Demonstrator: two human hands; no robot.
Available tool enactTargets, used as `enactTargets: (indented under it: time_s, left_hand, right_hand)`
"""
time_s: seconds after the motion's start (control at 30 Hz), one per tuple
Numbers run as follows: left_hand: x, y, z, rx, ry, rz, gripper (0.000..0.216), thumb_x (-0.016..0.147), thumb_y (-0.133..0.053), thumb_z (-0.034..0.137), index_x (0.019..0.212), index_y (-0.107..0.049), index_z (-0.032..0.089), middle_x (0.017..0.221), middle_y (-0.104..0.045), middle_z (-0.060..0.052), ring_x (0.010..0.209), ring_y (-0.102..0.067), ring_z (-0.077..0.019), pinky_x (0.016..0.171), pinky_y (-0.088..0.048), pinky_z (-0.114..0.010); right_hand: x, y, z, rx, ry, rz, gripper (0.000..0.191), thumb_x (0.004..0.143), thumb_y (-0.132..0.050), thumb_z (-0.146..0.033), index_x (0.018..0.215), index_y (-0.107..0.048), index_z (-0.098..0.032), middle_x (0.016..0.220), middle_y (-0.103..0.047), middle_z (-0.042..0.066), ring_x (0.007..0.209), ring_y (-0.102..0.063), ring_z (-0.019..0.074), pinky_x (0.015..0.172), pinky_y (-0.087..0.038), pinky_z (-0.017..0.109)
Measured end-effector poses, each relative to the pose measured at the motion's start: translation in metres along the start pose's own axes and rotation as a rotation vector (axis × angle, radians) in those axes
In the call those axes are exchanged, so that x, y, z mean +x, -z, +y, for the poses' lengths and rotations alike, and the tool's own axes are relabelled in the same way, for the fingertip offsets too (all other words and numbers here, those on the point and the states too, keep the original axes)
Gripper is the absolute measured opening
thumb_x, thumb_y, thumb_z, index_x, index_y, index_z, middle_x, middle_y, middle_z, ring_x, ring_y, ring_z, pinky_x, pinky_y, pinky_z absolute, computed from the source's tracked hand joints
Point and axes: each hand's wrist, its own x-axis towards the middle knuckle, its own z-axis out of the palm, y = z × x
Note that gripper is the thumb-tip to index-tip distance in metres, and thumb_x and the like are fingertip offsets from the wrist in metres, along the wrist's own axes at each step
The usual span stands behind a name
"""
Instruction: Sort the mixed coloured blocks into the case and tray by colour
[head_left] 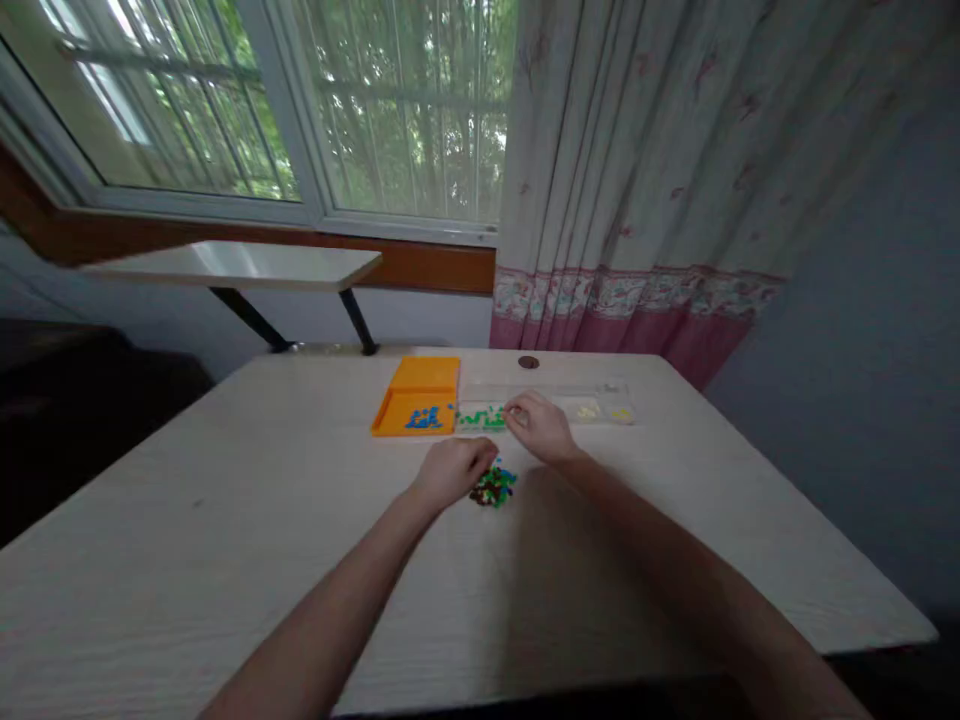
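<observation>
Mixed pile of small blue, green and brown pieces on table, beside left hand. Left fingers curled narrow at pile's edge; right hand over clear tray, fingertips close together near green pieces. Too small to tell whether either holds anything. Orange box left of tray, blue pieces inside. Curtain behind.

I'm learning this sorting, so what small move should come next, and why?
Perhaps ease the right hand open, in case it pinches an unseen piece: it is at the clear box, beside the green pieces, while a mixed pile lies nearby.
</observation>
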Motion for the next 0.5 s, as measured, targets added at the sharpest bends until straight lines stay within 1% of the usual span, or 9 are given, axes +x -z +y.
enactTargets:
  time_s: [0.1,0.2,0.3,0.4,0.5]
  left_hand:
    - [-0.001,0.001,-0.001,0.005,0.016,-0.005,0.028,0.085,-0.035,0.031,0.093,-0.061,0.024,0.093,-0.066,0.0,0.084,-0.061,-0.0165,0.067,-0.04,-0.023]
    - [-0.002,0.001,-0.001,-0.005,0.033,-0.01,0.027,0.084,-0.036,0.03,0.094,-0.061,0.024,0.092,-0.066,-0.001,0.083,-0.06,-0.0158,0.068,-0.04,-0.022]
    - [-0.002,0.001,-0.001,-0.01,0.041,-0.004,0.026,0.084,-0.037,0.03,0.093,-0.061,0.024,0.091,-0.067,-0.002,0.082,-0.06,-0.0156,0.068,-0.04,-0.022]
    - [-0.002,0.001,-0.001,-0.004,0.037,0.0,0.026,0.083,-0.037,0.03,0.093,-0.061,0.024,0.089,-0.067,-0.002,0.081,-0.06,-0.016,0.067,-0.04,-0.023]
    - [-0.002,0.0,-0.002,-0.013,0.034,0.002,0.026,0.083,-0.037,0.031,0.092,-0.061,0.024,0.088,-0.067,-0.002,0.081,-0.06,-0.016,0.067,-0.04,-0.022]
  right_hand:
    - [0.005,-0.003,0.0,-0.025,-0.038,-0.024,0.014,0.08,-0.05,-0.028,0.085,-0.062,-0.022,0.085,-0.06,0.001,0.077,-0.056,0.0129,0.069,-0.04,0.022]
    - [0.003,-0.002,0.002,-0.014,-0.028,-0.044,0.018,0.082,-0.047,-0.027,0.09,-0.063,-0.021,0.084,-0.06,0.003,0.075,-0.056,0.013,0.068,-0.041,0.022]
    - [-0.007,0.003,0.006,0.046,0.059,-0.102,0.018,0.081,-0.048,-0.024,0.09,-0.063,-0.021,0.079,-0.06,0.002,0.072,-0.056,0.0121,0.068,-0.041,0.022]
    - [-0.021,0.007,0.011,0.127,0.165,-0.2,0.014,0.077,-0.052,-0.02,0.084,-0.065,-0.02,0.074,-0.059,0.002,0.065,-0.054,0.0108,0.062,-0.041,0.02]
    - [-0.035,0.011,0.014,0.2,0.234,-0.281,0.013,0.071,-0.055,-0.015,0.079,-0.065,-0.019,0.071,-0.059,0.001,0.062,-0.054,0.0102,0.059,-0.041,0.019]
